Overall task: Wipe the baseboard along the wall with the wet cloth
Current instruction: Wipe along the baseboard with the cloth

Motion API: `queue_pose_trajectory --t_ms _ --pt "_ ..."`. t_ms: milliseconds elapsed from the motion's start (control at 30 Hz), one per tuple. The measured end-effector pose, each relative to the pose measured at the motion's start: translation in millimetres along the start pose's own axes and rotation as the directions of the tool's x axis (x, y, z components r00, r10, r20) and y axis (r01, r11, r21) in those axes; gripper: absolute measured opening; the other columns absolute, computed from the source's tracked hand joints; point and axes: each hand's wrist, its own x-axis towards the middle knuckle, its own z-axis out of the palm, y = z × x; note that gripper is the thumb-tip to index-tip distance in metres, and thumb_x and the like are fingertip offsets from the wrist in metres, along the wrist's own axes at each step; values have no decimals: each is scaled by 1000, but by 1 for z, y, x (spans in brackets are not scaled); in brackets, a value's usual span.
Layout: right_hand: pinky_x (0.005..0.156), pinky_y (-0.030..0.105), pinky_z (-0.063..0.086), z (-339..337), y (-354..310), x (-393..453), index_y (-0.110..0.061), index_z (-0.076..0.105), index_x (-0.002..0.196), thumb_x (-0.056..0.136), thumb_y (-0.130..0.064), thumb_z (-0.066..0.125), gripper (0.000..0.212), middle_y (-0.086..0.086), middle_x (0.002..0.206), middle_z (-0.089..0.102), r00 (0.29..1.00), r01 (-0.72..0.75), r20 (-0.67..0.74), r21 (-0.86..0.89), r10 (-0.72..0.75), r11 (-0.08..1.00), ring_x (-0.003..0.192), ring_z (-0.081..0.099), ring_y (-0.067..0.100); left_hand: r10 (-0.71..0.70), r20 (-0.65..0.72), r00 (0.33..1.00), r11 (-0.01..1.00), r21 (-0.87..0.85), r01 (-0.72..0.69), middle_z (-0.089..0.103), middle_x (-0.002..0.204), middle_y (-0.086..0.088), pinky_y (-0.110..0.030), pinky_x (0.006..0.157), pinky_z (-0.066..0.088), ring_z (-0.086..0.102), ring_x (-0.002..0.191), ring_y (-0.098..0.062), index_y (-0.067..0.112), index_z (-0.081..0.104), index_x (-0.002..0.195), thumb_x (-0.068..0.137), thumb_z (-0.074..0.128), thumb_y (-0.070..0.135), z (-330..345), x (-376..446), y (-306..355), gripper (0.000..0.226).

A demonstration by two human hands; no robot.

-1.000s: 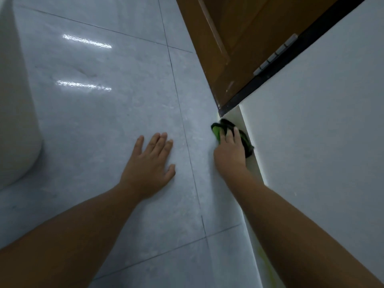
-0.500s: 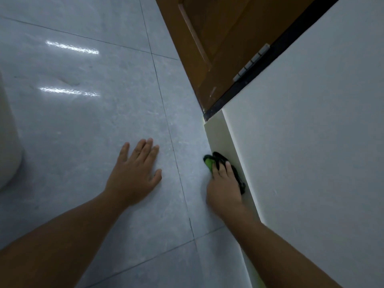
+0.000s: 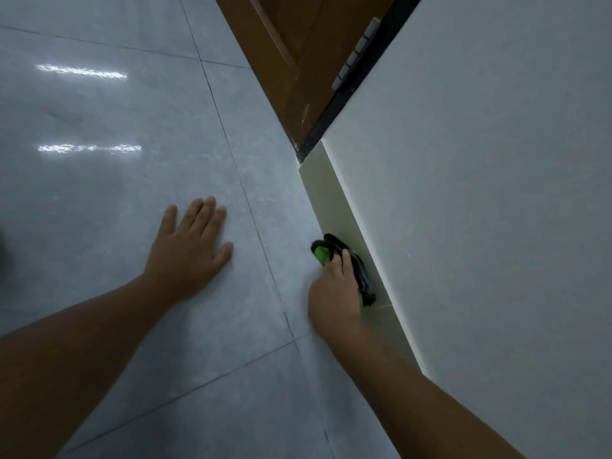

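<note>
The right hand point(image 3: 334, 293) is closed around a green and black cloth point(image 3: 344, 263) and presses it against the baseboard point(image 3: 328, 200). The fingers are curled over the cloth, so only its far end and a strip along the wall side show past the hand. The cloth touches the cream face of the baseboard, low down where the baseboard meets the floor point(image 3: 116, 210). The place of contact is about halfway along the visible baseboard, nearer than the door frame.

The left hand point(image 3: 190, 250) lies flat on the floor with the palm down and the fingers spread out straight. It holds nothing. It is well to the left of the right hand, and a dark grout line runs between the two hands.

The baseboard runs from the near right to the far middle, along the foot of a white wall point(image 3: 480, 193) that fills the right side. At its far end the baseboard stops against a dark strip at the edge of a brown wooden door point(image 3: 284, 61). A grey metal hinge point(image 3: 356, 54) sits on the door edge beside the wall. The floor is of large pale grey tiles, glossy, with two bright light reflections at the far left.
</note>
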Motion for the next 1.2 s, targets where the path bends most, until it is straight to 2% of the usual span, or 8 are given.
queue_pose_trajectory --t_ms 233,433,700,800,967,1033,1100,1200 --pt "106 54 -20 69 7 -124 0 58 121 98 -15 32 38 29 148 30 990 94 104 25 -96 995 142 10 41 -111 133 985 994 -6 113 5 160 -11 -53 114 1 2 147 -24 10 15 150 97 30 44 -16 -14 29 65" --pt "112 52 -13 43 16 -64 0 34 142 98 -15 24 48 19 157 14 978 40 -206 50 -29 998 144 6 36 -38 122 992 999 -11 39 -1 160 -8 -53 113 -8 -5 147 -22 13 5 151 84 -1 57 10 -58 64 80" --pt "111 50 -24 57 7 -37 -3 9 150 98 -21 23 56 11 160 6 927 -95 -349 135 137 986 145 4 31 -22 300 954 993 116 -13 -15 159 -5 -52 115 -3 -14 145 -20 17 -10 150 94 14 58 -1 -50 57 73" --pt "108 49 -24 99 -3 -95 0 16 148 96 -22 28 57 16 157 18 936 -73 -325 199 136 977 143 16 35 -43 320 947 990 138 -1 -14 159 -7 -55 114 3 -10 146 -22 16 -9 150 94 15 57 -6 -50 61 74" --pt "115 51 -12 131 -12 -161 9 52 127 84 -15 27 55 27 133 53 997 -44 -62 183 56 982 123 46 43 -11 363 932 987 155 -48 -16 159 -7 -55 115 7 -10 146 -23 15 -11 149 93 15 59 -16 -62 58 76" --pt "112 54 -18 120 -9 -164 9 49 131 86 -12 33 51 27 138 48 993 -87 -67 158 99 984 127 41 44 -8 373 928 987 152 -53 -15 159 -7 -54 115 7 -10 146 -22 15 -11 149 93 16 59 -19 -67 56 76" --pt "108 56 -24 106 -6 -156 9 26 142 94 -10 32 52 28 151 25 987 -79 -124 167 101 983 139 21 43 -1 384 923 989 135 -55 -14 159 -7 -54 114 6 -10 146 -23 14 -9 150 94 18 58 -21 -67 57 76" --pt "106 56 -17 75 0 -127 6 16 146 97 -9 25 51 25 156 9 983 -32 -173 125 54 992 143 4 40 -29 355 935 996 85 -1 -11 160 -8 -55 114 3 -9 146 -22 13 -4 150 95 23 52 -19 -68 60 73"
